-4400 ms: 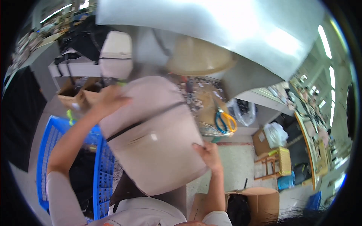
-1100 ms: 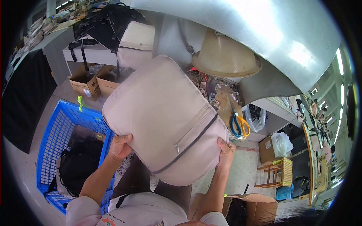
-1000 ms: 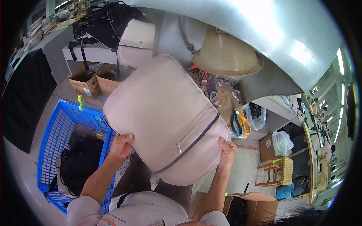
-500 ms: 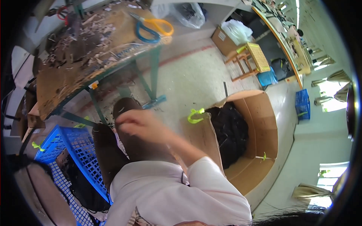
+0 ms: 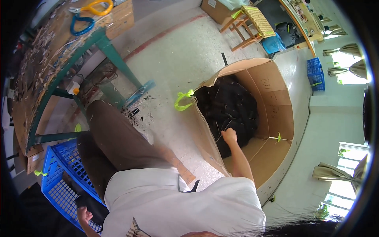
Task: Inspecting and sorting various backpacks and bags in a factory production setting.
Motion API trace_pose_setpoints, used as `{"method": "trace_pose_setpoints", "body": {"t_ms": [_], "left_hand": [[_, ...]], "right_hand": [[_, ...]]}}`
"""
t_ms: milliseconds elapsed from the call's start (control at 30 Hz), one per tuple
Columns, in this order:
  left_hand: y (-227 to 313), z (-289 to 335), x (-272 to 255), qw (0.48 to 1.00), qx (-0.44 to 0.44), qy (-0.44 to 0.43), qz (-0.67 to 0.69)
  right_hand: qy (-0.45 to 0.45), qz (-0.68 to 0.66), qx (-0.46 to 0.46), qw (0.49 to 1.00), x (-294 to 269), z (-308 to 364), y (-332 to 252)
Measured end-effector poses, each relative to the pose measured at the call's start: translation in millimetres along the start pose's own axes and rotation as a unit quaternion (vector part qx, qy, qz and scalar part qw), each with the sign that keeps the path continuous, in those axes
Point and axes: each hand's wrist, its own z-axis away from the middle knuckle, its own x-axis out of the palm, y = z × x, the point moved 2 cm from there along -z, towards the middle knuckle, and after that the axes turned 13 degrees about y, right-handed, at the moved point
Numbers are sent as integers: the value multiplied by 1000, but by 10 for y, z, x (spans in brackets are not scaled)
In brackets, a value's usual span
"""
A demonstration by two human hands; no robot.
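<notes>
My right hand (image 5: 229, 136) reaches over a large open cardboard box (image 5: 270, 94), against the heap of black fabric pieces (image 5: 229, 104) inside. Its fingers are curled in, and whatever they pinch blends into the dark cloth. Thin pale threads show on the heap beside the hand. At the lower left, my left hand (image 5: 84, 214) is at a blue plastic basket (image 5: 57, 193). The fingers there are bent closed next to black fabric (image 5: 96, 207) in the basket; what they grip, if anything, cannot be made out.
A worktable (image 5: 59, 51) with green legs carries scraps and scissors (image 5: 83, 24) with blue and orange handles. Dark scraps (image 5: 136, 114) lie on the floor by its leg. A woven-top stool (image 5: 258, 21) and blue crates (image 5: 316, 73) stand farther off. Yellow-green ties (image 5: 183, 100) mark the box.
My right hand has swung from above my lap to the inside of the cardboard box. My left hand has come into view at the basket. The view has turned rightward.
</notes>
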Motion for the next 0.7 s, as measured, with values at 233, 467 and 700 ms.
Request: {"method": "trace_pose_setpoints", "body": {"t_ms": [233,467,700], "left_hand": [[1390,739,523,966,255,1,-43],[1663,794,515,935,348,-56,-49],[1469,712,578,929,343,-54,-127]], "right_hand": [[162,222,-161,948,502,-131,44],[150,345,-195,906,593,-350,367],[139,368,-356,848,776,-337,239]]}}
